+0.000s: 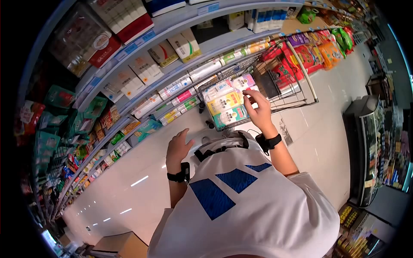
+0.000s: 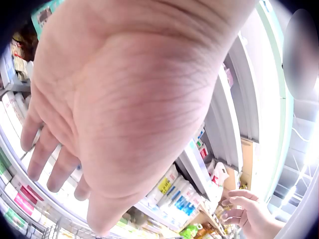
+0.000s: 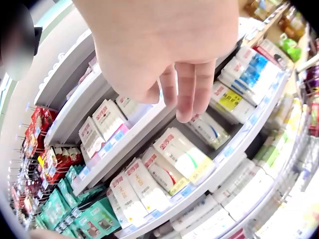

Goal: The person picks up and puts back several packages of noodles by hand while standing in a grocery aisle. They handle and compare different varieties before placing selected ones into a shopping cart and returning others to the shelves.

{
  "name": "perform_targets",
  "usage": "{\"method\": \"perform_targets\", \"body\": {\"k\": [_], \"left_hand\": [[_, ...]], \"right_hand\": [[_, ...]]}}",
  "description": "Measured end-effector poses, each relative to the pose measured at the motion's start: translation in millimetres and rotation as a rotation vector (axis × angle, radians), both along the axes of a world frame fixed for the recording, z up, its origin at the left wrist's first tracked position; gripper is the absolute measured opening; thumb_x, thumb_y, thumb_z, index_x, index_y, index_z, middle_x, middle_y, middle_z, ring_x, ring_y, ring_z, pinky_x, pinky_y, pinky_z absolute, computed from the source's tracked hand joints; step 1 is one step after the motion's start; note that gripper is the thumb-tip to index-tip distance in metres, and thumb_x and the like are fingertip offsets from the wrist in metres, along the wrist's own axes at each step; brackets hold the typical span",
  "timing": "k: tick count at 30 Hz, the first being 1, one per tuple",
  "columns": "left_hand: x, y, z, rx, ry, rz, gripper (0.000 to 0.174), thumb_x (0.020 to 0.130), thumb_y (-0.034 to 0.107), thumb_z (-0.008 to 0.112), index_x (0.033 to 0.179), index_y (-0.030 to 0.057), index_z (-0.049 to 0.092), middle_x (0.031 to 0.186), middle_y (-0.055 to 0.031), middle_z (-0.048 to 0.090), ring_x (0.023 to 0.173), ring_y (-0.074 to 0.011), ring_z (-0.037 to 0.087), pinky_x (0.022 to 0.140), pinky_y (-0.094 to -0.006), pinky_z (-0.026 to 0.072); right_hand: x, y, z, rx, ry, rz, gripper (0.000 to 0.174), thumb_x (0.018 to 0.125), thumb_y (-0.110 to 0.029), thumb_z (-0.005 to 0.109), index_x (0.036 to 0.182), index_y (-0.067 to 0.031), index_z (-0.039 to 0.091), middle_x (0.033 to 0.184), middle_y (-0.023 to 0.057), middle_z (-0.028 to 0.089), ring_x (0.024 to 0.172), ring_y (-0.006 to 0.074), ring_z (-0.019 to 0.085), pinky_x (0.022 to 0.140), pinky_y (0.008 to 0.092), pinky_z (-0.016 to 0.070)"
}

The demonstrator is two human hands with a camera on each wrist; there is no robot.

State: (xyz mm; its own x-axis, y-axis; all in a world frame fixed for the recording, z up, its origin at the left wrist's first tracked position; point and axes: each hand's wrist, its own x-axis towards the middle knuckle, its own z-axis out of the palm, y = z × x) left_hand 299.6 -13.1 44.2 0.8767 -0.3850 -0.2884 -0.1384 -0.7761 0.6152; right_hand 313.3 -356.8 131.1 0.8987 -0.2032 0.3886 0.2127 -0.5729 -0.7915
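Observation:
In the head view my right hand (image 1: 258,109) hovers over the near end of a wire shopping cart (image 1: 297,51), fingers loosely bent and holding nothing. Below it in the cart lie packs in soft printed wrapping: a yellow pack (image 1: 224,102), a teal pack (image 1: 232,115) and a white-and-purple pack (image 1: 217,89). My left hand (image 1: 178,146) is held out left of the body, over the floor, with nothing in it. The left wrist view shows its palm (image 2: 134,114) with fingers extended. In the right wrist view the right hand (image 3: 169,40) has its fingers hanging down, touching nothing.
Shelves (image 1: 172,26) with white packs (image 3: 182,154) and rolls (image 1: 174,84) run along the left and front. Green bags (image 1: 92,107) hang at far left. Red bags (image 1: 307,58) sit beyond the cart. A dark display case (image 1: 365,146) stands on the right; a cardboard box (image 1: 120,245) is lower left.

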Motion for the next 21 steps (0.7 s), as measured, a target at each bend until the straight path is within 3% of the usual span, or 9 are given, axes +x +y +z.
{"method": "perform_targets", "body": {"k": [5, 7, 11, 17, 21], "left_hand": [[18.5, -13.3, -13.3, -0.030, 0.032, -0.168, 0.059, 0.089, 0.032, 0.069, 0.141, 0.0068, 0.053, 0.133, -0.0192, 0.063, 0.120, -0.0398, 0.059, 0.101, -0.0466, 0.0475], [25.1, -16.4, -19.6, -0.002, 0.052, -0.213, 0.060, 0.090, 0.033, 0.068, 0.142, 0.0069, 0.052, 0.134, -0.0207, 0.062, 0.121, -0.0402, 0.058, 0.101, -0.0462, 0.0471], [29.8, -24.3, -22.6, 0.054, 0.059, -0.243, 0.060, 0.091, 0.034, 0.067, 0.142, 0.0068, 0.052, 0.134, -0.0220, 0.061, 0.121, -0.0405, 0.058, 0.102, -0.0459, 0.0469], [26.6, -51.5, -34.6, 0.082, 0.114, -0.218, 0.060, 0.091, 0.034, 0.067, 0.142, 0.0069, 0.052, 0.135, -0.0211, 0.061, 0.122, -0.0404, 0.058, 0.102, -0.0456, 0.0470], [30.7, -86.9, -45.7, 0.114, 0.173, -0.244, 0.060, 0.091, 0.035, 0.068, 0.142, 0.0067, 0.052, 0.135, -0.0205, 0.061, 0.121, -0.0398, 0.059, 0.102, -0.0457, 0.0473]], "right_hand": [[-47.9, -34.6, -6.6, 0.016, 0.002, -0.353, 0.016, 0.092, -0.005, 0.068, 0.107, -0.0005, 0.070, 0.091, 0.0098, 0.072, 0.069, 0.0133, 0.066, 0.064, 0.0271, 0.0518], [-68.5, -49.6, -14.6, -0.043, 0.024, -0.421, 0.017, 0.096, -0.006, 0.066, 0.111, 0.0009, 0.069, 0.092, 0.0082, 0.073, 0.074, 0.0130, 0.070, 0.067, 0.0265, 0.0541], [-91.7, -70.4, -32.4, 0.012, 0.064, -0.491, 0.019, 0.096, -0.007, 0.065, 0.113, 0.0002, 0.069, 0.099, 0.0088, 0.074, 0.075, 0.0133, 0.070, 0.068, 0.0268, 0.0553], [-77.0, -95.1, -60.1, -0.029, 0.176, -0.475, 0.018, 0.093, -0.007, 0.067, 0.110, -0.0030, 0.070, 0.099, 0.0099, 0.073, 0.075, 0.0152, 0.070, 0.064, 0.0276, 0.0550], [-65.0, -142.8, -133.6, 0.078, 0.253, -0.601, 0.026, 0.092, -0.008, 0.069, 0.117, -0.0023, 0.067, 0.106, 0.0113, 0.071, 0.083, 0.0183, 0.071, 0.064, 0.0278, 0.0548]]}}
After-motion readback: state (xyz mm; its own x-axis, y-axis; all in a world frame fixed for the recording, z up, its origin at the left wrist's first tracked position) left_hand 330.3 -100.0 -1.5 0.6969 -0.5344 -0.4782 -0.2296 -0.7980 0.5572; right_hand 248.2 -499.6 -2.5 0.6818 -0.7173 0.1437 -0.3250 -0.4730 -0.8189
